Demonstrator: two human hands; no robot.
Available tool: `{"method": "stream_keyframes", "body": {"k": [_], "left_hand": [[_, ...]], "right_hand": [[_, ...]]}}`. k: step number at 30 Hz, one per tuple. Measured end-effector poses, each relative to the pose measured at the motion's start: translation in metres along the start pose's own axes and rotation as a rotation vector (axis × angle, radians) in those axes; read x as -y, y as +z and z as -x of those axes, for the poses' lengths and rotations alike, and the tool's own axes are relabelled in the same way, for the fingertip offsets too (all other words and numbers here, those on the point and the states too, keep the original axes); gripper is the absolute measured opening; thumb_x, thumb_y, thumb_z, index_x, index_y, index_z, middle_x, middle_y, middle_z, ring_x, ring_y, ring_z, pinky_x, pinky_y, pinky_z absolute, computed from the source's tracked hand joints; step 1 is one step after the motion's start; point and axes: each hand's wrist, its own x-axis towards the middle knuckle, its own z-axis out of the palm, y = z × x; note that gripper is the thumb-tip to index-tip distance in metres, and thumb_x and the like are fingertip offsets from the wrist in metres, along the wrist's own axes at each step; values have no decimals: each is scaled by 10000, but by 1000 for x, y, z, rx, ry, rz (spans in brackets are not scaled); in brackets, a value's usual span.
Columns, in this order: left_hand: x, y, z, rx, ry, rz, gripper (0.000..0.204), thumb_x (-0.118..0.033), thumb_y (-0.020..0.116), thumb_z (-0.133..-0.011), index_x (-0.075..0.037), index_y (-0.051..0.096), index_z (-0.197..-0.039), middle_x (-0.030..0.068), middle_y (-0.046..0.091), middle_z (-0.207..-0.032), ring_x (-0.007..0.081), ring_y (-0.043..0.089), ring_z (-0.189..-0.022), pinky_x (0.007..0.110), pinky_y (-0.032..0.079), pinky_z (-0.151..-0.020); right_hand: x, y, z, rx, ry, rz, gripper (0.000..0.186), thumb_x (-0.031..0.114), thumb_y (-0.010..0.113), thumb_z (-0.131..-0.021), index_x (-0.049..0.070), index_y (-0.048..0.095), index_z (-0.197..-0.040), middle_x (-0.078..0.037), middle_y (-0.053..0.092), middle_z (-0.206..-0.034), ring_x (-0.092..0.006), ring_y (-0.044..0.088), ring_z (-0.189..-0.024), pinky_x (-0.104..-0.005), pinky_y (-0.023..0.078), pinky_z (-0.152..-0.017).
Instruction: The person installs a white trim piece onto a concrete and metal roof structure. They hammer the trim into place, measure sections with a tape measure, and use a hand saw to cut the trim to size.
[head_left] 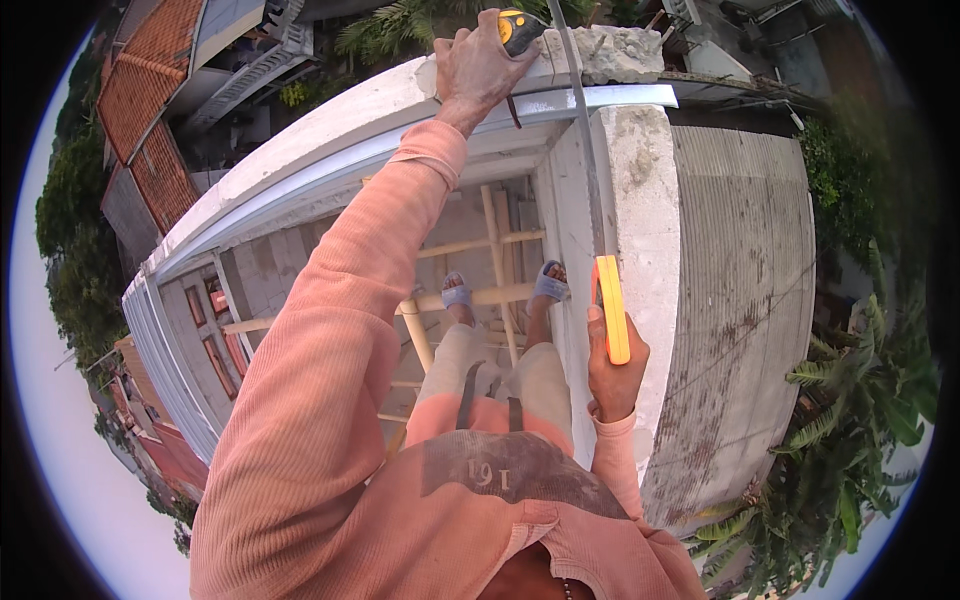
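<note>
A yellow and black tape measure (519,33) sits in the grip of my left hand (476,68), which rests on the far wall's top. A thin dark strap (514,112) hangs below that hand. My right hand (617,366) is closed round the yellow and orange handle (613,310) of a handsaw. Its long blade (586,140), seen almost edge-on, points away from me, crossing in front of a silver metal profile (630,96) and the far wall. The profile runs along the inner side of that wall. Whether the blade touches either one I cannot tell.
My sandalled feet (457,292) stand on bamboo poles (510,294) high above a room's floor. Rough concrete wall tops (645,190) border the opening. A corrugated roof (742,300) lies to the right; tiled roofs (150,80) and palms stand outside.
</note>
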Motion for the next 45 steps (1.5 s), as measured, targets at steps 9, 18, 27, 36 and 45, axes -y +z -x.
{"method": "stream_keyframes", "body": {"k": [9, 18, 27, 36, 45], "left_hand": [[2, -2, 1, 10, -5, -22, 702, -624, 620, -892, -69, 547, -1315, 189, 728, -926, 333, 711, -895, 453, 413, -928], [-4, -4, 1, 18, -8, -23, 697, -621, 623, -882, -72, 557, -1307, 189, 726, -922, 328, 701, -903, 442, 401, -902], [-11, -13, -1, 17, -21, -24, 555, -506, 714, -871, -135, 522, -1236, 155, 729, -981, 352, 679, -983, 528, 417, -908], [-14, -3, 7, 1, -30, -3, 566, -529, 709, -864, -145, 522, -1236, 151, 729, -1013, 350, 677, -1002, 532, 423, -909], [-6, -13, -3, 13, -70, 8, 555, -496, 707, -872, -126, 517, -1240, 164, 726, -985, 371, 676, -984, 546, 413, -945]], "right_hand": [[-5, 8, 0, -32, 6, -18, 190, 148, 698, -969, -26, 671, -901, -118, 628, -661, -143, 597, -590, -322, 484, -571], [7, 32, -67, 26, -71, -22, 220, 164, 682, -983, -18, 643, -865, -111, 596, -639, -145, 530, -543, -346, 443, -534], [-18, -30, 55, 17, 83, 71, 135, 104, 687, -959, -30, 693, -970, -104, 630, -668, -124, 604, -583, -321, 480, -559], [15, 37, -83, 13, -44, -9, 252, 182, 682, -983, -26, 629, -852, -116, 560, -623, -130, 553, -597, -336, 446, -563], [-12, -8, 19, 52, 77, 19, 136, 96, 691, -960, -39, 679, -968, -87, 620, -676, -117, 572, -598, -303, 472, -573]]}}
